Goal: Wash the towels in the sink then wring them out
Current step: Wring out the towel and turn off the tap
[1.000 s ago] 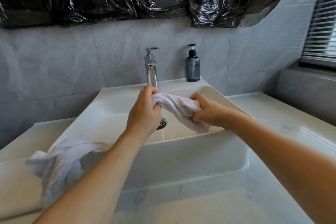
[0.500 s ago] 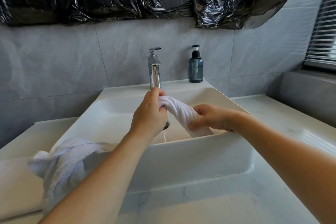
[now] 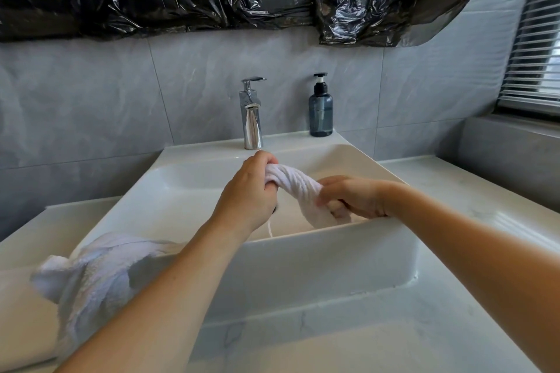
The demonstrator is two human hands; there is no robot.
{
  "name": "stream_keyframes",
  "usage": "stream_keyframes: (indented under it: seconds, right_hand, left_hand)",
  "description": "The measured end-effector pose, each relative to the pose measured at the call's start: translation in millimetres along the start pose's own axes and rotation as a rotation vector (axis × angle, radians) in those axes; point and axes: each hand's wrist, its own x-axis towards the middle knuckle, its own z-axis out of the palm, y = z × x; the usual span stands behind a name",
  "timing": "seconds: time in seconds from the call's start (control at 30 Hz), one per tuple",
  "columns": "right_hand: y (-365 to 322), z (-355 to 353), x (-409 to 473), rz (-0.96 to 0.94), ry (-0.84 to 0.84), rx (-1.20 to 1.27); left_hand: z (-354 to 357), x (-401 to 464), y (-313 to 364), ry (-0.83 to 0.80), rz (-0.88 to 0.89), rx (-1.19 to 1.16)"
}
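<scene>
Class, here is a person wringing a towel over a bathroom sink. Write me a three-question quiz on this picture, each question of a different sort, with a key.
1. True or false: the left hand and right hand both grip the twisted towel.
2. Multiple choice: the soap bottle stands (A) left of the tap, (B) right of the tap, (C) inside the sink.
3. Fill in: a second towel hangs over the sink's front ____ corner.

Key: 1 true; 2 B; 3 left.
</scene>
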Motion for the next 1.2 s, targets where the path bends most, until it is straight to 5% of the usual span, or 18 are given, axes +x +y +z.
stream_keyframes:
  seconds: [0.2, 0.37, 0.57, 0.7, 0.9, 1.0, 1.1, 1.2]
  right_hand:
    - [-0.7, -5.3, -0.9, -0.171, 0.199, -0.324]
    - [-1.4, -6.0, -8.0, -0.169, 0.157, -0.26]
    - [-2.3, -2.9, -1.6, -0.06, 0.166, -0.55]
    - [-6.4, -0.6, -1.1, -0.186, 0.382, -0.946]
    - [-12.8, -13.2, -2.4, -0.414, 0.388, -1.307]
    - [-10.9, -14.5, 7.4, -0.565, 0.464, -1.323]
    - [-7.9, -17.8, 12.9, -0.528, 0.535, -1.143]
    - [-4.8, -15.9, 7.9, -0.302, 0.386, -0.858]
  left_hand:
    - [-4.4, -4.4, 7.2, -0.112, 0.132, 0.118]
    - [-4.2, -1.8, 18.4, -0.132, 0.273, 0.673]
    - [-0.7, 7.2, 23.2, -0.15, 0.196, 0.944]
    - [13.7, 11.5, 30.2, -0.328, -0.001, 0.774]
    - [33.6, 16.0, 27.8, -0.724, -0.611, -0.205]
    - [28.5, 15.7, 24.1, -0.844, -0.766, -0.507]
    - [28.7, 18.2, 22.4, -0.703, -0.693, -0.546]
    - [31.7, 27.9, 14.9, -0.366, -0.508, -0.366]
